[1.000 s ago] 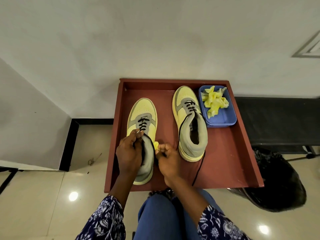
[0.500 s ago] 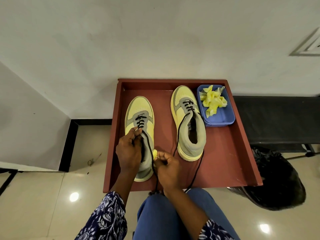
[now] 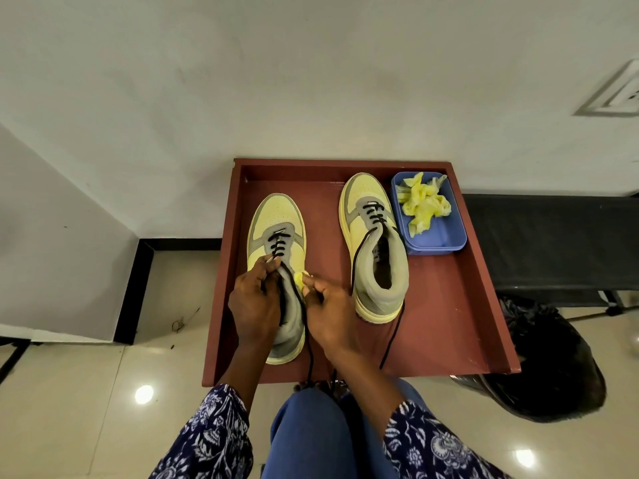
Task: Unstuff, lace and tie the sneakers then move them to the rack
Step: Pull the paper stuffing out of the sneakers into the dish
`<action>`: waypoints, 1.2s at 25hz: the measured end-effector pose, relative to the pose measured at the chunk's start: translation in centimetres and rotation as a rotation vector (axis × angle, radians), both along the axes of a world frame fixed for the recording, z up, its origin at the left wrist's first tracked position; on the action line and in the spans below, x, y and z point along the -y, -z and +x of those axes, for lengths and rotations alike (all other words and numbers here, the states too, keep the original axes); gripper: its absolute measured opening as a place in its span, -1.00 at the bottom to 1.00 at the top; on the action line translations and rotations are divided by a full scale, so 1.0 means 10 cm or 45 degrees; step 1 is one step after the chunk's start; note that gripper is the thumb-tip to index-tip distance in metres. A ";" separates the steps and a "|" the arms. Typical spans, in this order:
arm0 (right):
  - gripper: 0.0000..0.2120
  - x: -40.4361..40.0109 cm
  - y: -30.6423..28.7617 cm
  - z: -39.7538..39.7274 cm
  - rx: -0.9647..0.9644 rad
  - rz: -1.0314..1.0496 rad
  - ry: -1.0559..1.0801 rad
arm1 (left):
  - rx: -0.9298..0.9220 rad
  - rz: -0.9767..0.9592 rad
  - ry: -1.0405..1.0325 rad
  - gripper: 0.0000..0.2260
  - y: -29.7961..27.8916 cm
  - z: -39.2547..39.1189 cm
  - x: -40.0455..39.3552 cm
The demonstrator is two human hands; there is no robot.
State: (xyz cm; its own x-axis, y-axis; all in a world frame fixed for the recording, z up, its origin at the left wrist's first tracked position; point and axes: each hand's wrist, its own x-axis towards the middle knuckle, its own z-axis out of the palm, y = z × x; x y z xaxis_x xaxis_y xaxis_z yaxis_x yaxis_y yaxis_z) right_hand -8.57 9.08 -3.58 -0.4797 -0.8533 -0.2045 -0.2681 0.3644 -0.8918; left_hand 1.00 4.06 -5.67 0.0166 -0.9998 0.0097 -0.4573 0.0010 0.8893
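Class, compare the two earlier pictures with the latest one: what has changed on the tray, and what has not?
Little moved. The right hand drifted slightly away from the left sneaker, its fingers still curled by the lace. The left hand keeps pinching the lace. The right sneaker, blue tub and tray stayed put.

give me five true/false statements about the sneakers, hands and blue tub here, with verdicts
1. Both sneakers stand in the red tray. True.
2. The blue tub is empty. False: it holds crumpled yellow paper.
3. The left hand grips the black lace of the left sneaker. True.
4. The right sneaker is fully laced and tied. False: only its lower eyelets are laced, and loose ends trail down past the heel.
5. The right hand rests on the tub. False: it works at the left sneaker's side, pinching something yellow there.
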 end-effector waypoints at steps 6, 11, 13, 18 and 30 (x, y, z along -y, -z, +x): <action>-0.75 -0.35 0.09 0.10 0.046 0.069 0.035 | 0.029 -0.016 -0.020 -0.77 0.02 -0.02 0.01; -0.77 -0.47 0.04 0.01 0.235 0.202 0.013 | 0.137 -0.065 0.026 -0.76 -0.04 -0.03 0.02; -0.75 -0.45 -0.03 -0.06 0.263 0.176 0.024 | 0.217 -0.071 0.052 -0.74 -0.10 -0.03 0.03; -0.73 -0.35 -0.30 -0.16 0.165 0.044 -0.059 | 0.337 -0.040 0.105 -0.75 -0.30 -0.07 0.01; -0.77 -0.32 -0.58 -0.66 0.435 -0.120 0.234 | 0.616 0.084 0.117 -0.85 -0.61 0.01 0.16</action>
